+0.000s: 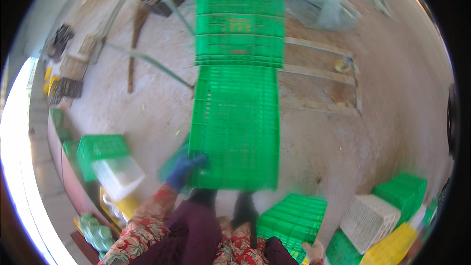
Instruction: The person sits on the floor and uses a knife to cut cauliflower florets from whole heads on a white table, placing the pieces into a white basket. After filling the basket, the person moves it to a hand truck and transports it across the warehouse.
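My left hand [186,168], in a blue glove, grips the left rim of a green plastic crate [237,125] in front of my legs. Beyond that crate, and touching it in the picture, stands another green crate [239,25] with yellow writing on its side. At the lower right, my right hand [314,252] is at the edge of a tilted green slatted crate [292,221]. Blur and the picture's rim hide whether its fingers close on that crate.
To the left are a green crate [105,147], a white container [119,178] and a metal frame [147,57] near a broom [136,40]. A flat frame [320,73] lies right of centre. White [369,221] and yellow crates [390,246] stand lower right, plastic sheeting [312,0] beyond.
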The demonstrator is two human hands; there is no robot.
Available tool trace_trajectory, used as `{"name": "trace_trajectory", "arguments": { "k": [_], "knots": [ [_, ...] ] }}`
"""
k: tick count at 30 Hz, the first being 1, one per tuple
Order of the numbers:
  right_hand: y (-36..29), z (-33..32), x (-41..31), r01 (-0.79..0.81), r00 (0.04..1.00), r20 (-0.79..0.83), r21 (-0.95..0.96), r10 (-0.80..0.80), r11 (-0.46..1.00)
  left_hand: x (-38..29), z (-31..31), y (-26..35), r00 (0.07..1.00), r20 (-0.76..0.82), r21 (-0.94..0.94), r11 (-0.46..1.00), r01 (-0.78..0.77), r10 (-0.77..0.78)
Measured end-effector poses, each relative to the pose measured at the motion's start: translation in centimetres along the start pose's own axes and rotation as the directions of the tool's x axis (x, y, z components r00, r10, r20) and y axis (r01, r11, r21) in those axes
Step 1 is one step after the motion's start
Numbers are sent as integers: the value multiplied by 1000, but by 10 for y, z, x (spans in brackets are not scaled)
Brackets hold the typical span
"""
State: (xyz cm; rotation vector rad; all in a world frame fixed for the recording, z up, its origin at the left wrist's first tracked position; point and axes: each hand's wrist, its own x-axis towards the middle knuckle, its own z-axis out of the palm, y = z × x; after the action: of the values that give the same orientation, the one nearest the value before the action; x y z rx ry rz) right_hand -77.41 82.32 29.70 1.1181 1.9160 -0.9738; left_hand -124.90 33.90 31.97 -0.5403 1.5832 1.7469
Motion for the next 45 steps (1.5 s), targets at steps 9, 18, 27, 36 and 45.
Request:
{"name": "trace_trajectory", "arguments": {
  "k": [9, 18, 27, 36, 45],
  "knots": [
    [17, -58, 34, 80, 993, -89, -32, -83, 996, -136, -27, -14, 997, -72, 11, 1000, 22, -21],
    [-168, 4, 10, 468, 883, -64, 60, -464, 882, -265, -173, -26, 954, -282, -178, 983, 52, -102],
    [-496, 168, -65, 637, 739, 37, -360, -672, 681, -204, -370, 22, 880, -469, -216, 956, -197, 75],
    [-657, 435, -64, 932, 302, 174, -262, -937, 252, -132, -568, 137, 563, -452, 791, 603, -106, 692],
    [-732, 397, -78, 913, -381, 219, -63, -898, -403, -160, -541, 62, 343, -244, 969, 215, 122, 907]
  ]
}}
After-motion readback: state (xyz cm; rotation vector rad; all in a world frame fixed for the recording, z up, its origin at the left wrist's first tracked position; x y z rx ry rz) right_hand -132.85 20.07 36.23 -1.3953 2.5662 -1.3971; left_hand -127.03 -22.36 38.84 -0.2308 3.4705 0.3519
